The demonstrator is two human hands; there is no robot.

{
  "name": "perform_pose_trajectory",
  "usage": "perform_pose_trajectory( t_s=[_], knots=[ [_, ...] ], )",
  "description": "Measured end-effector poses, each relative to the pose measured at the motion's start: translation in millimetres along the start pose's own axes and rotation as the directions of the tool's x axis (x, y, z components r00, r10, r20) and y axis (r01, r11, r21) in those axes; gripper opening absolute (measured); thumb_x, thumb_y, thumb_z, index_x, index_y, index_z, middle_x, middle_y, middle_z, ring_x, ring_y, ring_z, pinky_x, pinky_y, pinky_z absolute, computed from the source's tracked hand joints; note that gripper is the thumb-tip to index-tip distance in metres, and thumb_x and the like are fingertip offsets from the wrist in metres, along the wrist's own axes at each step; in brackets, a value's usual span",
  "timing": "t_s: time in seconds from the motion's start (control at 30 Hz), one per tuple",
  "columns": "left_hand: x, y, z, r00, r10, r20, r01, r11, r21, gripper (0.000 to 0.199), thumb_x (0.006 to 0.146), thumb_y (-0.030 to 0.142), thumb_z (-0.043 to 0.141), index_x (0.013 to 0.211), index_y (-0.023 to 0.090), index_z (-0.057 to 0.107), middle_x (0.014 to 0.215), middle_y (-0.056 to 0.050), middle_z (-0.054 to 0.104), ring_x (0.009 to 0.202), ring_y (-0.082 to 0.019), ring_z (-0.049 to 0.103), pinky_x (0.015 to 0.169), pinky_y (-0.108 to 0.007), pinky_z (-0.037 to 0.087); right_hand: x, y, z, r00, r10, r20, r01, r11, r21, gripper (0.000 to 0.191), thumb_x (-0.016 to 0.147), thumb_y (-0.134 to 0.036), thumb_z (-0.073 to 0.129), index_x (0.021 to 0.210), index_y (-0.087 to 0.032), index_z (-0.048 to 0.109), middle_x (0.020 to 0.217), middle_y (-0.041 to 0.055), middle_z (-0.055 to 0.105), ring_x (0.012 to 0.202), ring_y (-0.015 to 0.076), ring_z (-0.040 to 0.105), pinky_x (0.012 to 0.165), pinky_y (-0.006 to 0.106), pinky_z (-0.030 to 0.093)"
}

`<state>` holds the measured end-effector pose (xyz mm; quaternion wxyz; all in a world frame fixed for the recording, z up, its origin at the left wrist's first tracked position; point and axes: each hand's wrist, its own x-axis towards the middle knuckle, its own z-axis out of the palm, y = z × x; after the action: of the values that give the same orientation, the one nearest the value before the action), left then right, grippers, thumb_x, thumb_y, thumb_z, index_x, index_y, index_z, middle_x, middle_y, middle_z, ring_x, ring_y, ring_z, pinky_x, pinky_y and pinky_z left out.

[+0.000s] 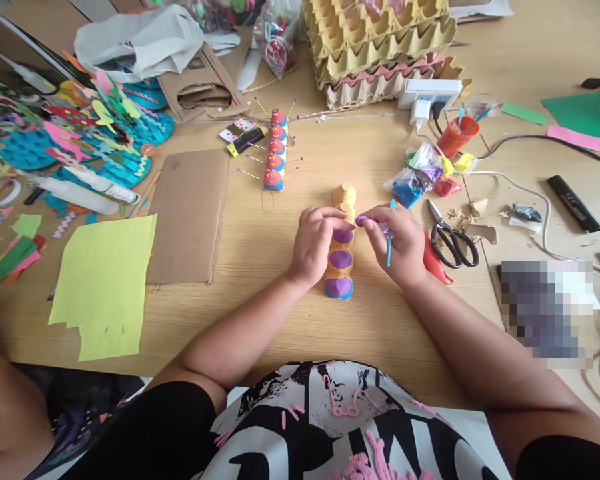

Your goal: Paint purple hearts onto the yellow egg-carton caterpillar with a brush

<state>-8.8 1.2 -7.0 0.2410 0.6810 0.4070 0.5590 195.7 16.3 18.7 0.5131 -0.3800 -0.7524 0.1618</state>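
Note:
A strip of egg-carton cups [341, 272] lies on the table between my hands, its nearer cups topped with purple modelling clay and the near end edged in blue. The far cup [345, 195] is bare yellowish. My left hand [314, 245] is over the strip's left side, fingers bent together; what sits between its fingertips is hidden. My right hand [403, 243] pinches a piece of purple clay [364, 221] at the strip's right side and also holds a thin blue modelling tool [391, 233] upright between its fingers. The two hands' fingertips nearly meet.
A painted egg-carton caterpillar [275, 153] with pin-like legs stands farther back. Scissors [453, 237], bagged clay [415, 177] and an orange cup [456, 135] are on the right. Cardboard [187, 213] and yellow sheet [103, 280] lie left; egg trays [380, 47] are stacked behind.

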Motion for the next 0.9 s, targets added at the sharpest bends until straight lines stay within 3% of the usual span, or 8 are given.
perform_pose_trajectory(
  t_s=[0.07,0.2,0.33,0.5,0.63,0.7,0.8,0.9],
  knots=[
    [3,3,-0.7,0.995,0.079,-0.062,-0.075,0.996,0.055,0.034,0.12,0.055,0.058,0.118,0.03,0.081,0.123,-0.005,0.084,0.123,-0.024,0.075,0.115,-0.045,0.056,1,-4,2,0.985,0.166,0.044,-0.171,0.973,0.156,0.041,0.116,-0.06,0.067,0.098,-0.026,0.08,0.09,0.0049,0.083,0.081,0.0217,0.073,0.079,0.039,0.056],
    [6,2,0.7,0.982,0.188,-0.008,-0.185,0.972,0.145,0.031,0.114,0.051,0.072,0.135,0.029,0.078,0.127,-0.007,0.082,0.123,-0.024,0.075,0.113,-0.044,0.058,3,-8,3,0.927,0.336,0.168,-0.373,0.879,0.296,0.058,0.103,-0.082,0.073,0.086,-0.026,0.077,0.082,0.0036,0.08,0.076,0.0204,0.071,0.075,0.037,0.058],
    [6,-4,2.0,0.984,0.176,-0.03,-0.171,0.978,0.12,0.019,0.113,0.047,0.076,0.123,0.032,0.083,0.12,-0.005,0.081,0.12,-0.023,0.075,0.112,-0.044,0.058,7,-11,1,0.894,0.366,0.259,-0.442,0.817,0.37,0.062,0.099,-0.086,0.075,0.086,-0.026,0.079,0.084,0.004,0.081,0.078,0.0203,0.072,0.081,0.038,0.061],
    [5,-6,2.7,0.991,0.123,-0.046,-0.119,0.99,0.07,0.025,0.11,0.055,0.077,0.117,0.032,0.082,0.119,-0.005,0.08,0.121,-0.023,0.075,0.112,-0.045,0.059,9,-15,0,0.852,0.369,0.371,-0.51,0.742,0.434,0.06,0.097,-0.084,0.08,0.085,-0.025,0.078,0.082,0.0024,0.077,0.079,0.0196,0.071,0.081,0.036,0.061],
    [4,-9,3.8,0.997,0.072,-0.013,-0.071,0.997,0.043,0.042,0.108,0.068,0.075,0.129,0.032,0.081,0.127,-0.008,0.082,0.125,-0.026,0.076,0.112,-0.046,0.061,6,-8,2,0.876,0.396,0.274,-0.48,0.762,0.435,0.06,0.098,-0.083,0.078,0.085,-0.025,0.076,0.076,0.0002,0.072,0.074,0.0175,0.066,0.075,0.034,0.057],
    [5,-11,4.4,0.996,-0.05,-0.077,0.048,0.999,-0.025,0.048,0.108,0.074,0.071,0.129,0.031,0.081,0.128,-0.008,0.083,0.124,-0.026,0.078,0.107,-0.045,0.062,5,-1,4,0.897,0.399,0.191,-0.442,0.795,0.415,0.06,0.101,-0.083,0.075,0.085,-0.026,0.074,0.073,-0.0002,0.069,0.071,0.0177,0.064,0.072,0.035,0.055],
    [7,-14,3.8,0.936,-0.26,-0.237,0.231,0.962,-0.143,0.056,0.108,0.081,0.064,0.12,0.028,0.08,0.124,-0.008,0.085,0.121,-0.025,0.08,0.105,-0.041,0.063,4,11,5,0.905,0.426,0.017,-0.391,0.813,0.432,0.067,0.105,-0.086,0.066,0.074,-0.027,0.064,0.065,-0.0001,0.058,0.063,0.0182,0.056,0.064,0.037,0.051],
    [9,-10,1.6,0.929,-0.269,-0.255,0.241,0.961,-0.138,0.06,0.108,0.085,0.06,0.117,0.028,0.079,0.124,-0.008,0.086,0.122,-0.024,0.08,0.107,-0.04,0.063,3,16,4,0.906,0.423,0.014,-0.398,0.84,0.37,0.072,0.111,-0.086,0.051,0.069,-0.027,0.056,0.063,0.0016,0.053,0.064,0.0206,0.058,0.068,0.041,0.055]
  ],
)
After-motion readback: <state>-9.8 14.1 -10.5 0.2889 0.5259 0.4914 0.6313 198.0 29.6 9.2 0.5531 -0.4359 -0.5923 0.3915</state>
